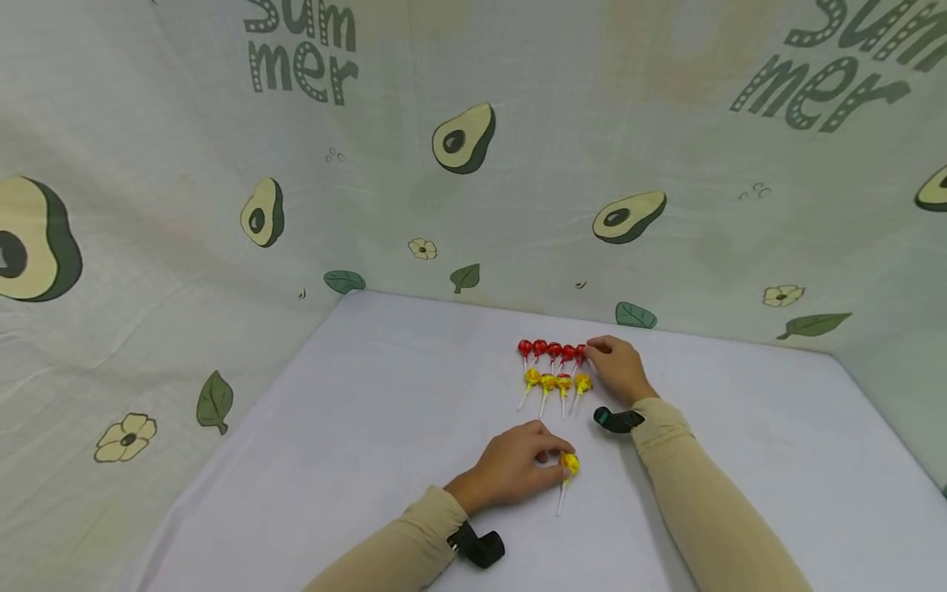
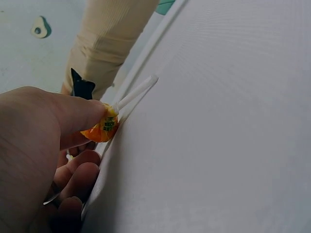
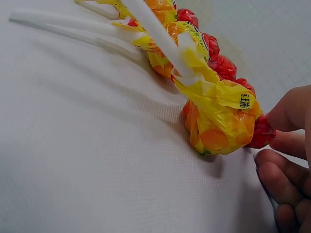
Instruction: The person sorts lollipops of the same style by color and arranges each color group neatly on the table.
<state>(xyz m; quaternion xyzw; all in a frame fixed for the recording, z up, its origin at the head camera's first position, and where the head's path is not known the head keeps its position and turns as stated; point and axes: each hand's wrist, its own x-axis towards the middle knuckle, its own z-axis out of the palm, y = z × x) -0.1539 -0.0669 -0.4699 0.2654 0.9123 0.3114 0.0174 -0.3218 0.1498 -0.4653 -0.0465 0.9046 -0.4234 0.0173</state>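
The left hand pinches the wrapped head of a yellow lollipop between thumb and fingers, low on the white bench toward its near edge; the white stick lies flat on the cloth and points at the near edge; in the left wrist view the wrapper shows small green print, too small to read. The right hand rests farther back, toward the far edge, its fingertips pinching the last sweet at the right end of a row of red lollipops; just in front of that row lies a row of four yellow lollipops, sticks pointing toward the near edge; in the right wrist view the nearest yellow wrapper bears a small dark printed mark that cannot be made out. Both forearms wear beige sleeves with dark wrist mounts. Behind the bench hangs a pale cloth backdrop printed with avocados, leaves and flowers, and the words "Summer" twice.
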